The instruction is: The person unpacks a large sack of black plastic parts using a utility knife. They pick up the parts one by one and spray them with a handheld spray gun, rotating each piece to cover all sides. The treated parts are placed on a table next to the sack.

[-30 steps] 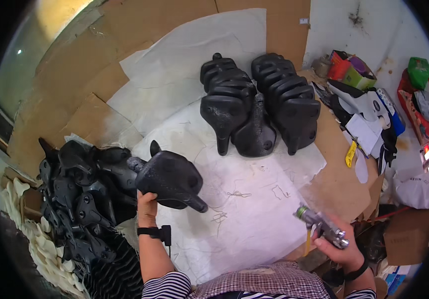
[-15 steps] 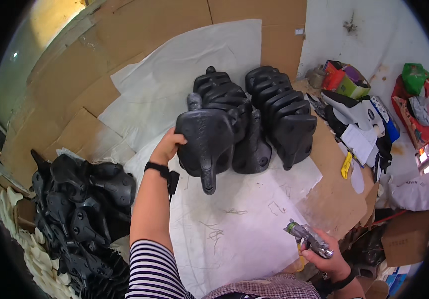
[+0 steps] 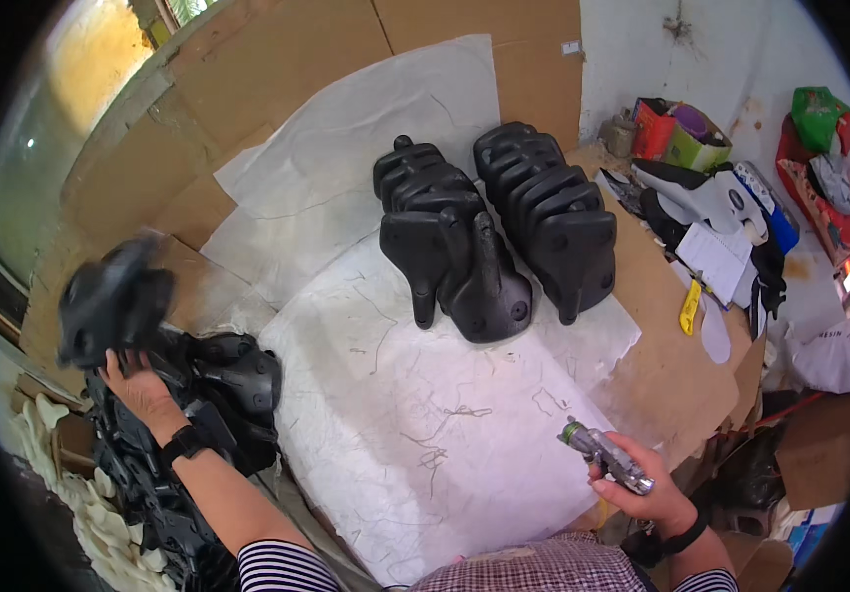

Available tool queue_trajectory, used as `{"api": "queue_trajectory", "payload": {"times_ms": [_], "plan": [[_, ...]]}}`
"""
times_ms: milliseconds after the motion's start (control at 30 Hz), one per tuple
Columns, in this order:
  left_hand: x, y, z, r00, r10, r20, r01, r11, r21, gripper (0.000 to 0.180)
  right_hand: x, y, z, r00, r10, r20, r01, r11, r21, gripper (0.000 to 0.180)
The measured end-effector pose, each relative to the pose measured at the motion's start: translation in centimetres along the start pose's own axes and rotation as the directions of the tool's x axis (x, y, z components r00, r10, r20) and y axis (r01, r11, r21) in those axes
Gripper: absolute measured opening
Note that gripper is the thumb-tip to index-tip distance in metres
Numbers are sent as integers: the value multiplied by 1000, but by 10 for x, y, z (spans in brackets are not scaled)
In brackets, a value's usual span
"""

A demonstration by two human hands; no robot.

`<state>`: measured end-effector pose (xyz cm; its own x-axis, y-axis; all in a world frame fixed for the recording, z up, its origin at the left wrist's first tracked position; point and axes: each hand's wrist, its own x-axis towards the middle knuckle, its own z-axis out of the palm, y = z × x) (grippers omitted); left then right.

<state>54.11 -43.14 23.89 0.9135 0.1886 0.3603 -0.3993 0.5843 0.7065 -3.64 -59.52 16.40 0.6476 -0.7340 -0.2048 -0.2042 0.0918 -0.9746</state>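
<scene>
My left hand (image 3: pixel 139 392) is at the left, its fingers stretched out against the lower edge of a black moulded part (image 3: pixel 114 306). That part is smeared by motion, above a heap of similar black parts (image 3: pixel 232 380). My right hand (image 3: pixel 650 490) grips a small silver hand tool (image 3: pixel 614 460) with a green ring near its tip, pointing to the upper left; its exact kind is unclear. In the middle, two rows of nested black moulded parts, a left row (image 3: pixel 484 281) and a right row (image 3: pixel 553 222), rest on white sheeting (image 3: pixel 356 395).
Cream-coloured pieces (image 3: pixel 99 513) lie along the far left edge. Cardboard (image 3: pixel 277 79) lines the back. To the right are a box with bright packets (image 3: pixel 696 138), a paper pad (image 3: pixel 716 259), a yellow-handled cutter (image 3: pixel 689 306), hanging bags (image 3: pixel 824 187) and a cardboard box (image 3: pixel 829 444).
My left hand has swung from the left row to the heap, and the front part it held is gone from that row. A blurred part now shows above the heap. The right hand barely moved.
</scene>
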Motion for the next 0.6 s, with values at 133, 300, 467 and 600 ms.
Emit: {"api": "queue_trajectory", "payload": {"times_ms": [133, 300, 467, 600], "plan": [[10, -91, -48, 883, -305, 356, 244, 948, 205, 24, -15, -2, -15, 998, -45, -32, 47, 998, 37, 55], [-241, -249, 34, 466, -697, 545, 282, 701, 655, 34, -35, 1, -29, 992, -4, -122, 8, 999, 31, 55], [-370, -282, 66, 566, -609, 556, -96, 621, 778, 38, -48, -3, -41, 991, 1, -131, -7, 999, -44, 54], [-351, -218, 72, 292, -836, 465, 478, 549, 686, 27, -45, 2, -50, 986, 47, -157, -71, 986, -150, 52]]}}
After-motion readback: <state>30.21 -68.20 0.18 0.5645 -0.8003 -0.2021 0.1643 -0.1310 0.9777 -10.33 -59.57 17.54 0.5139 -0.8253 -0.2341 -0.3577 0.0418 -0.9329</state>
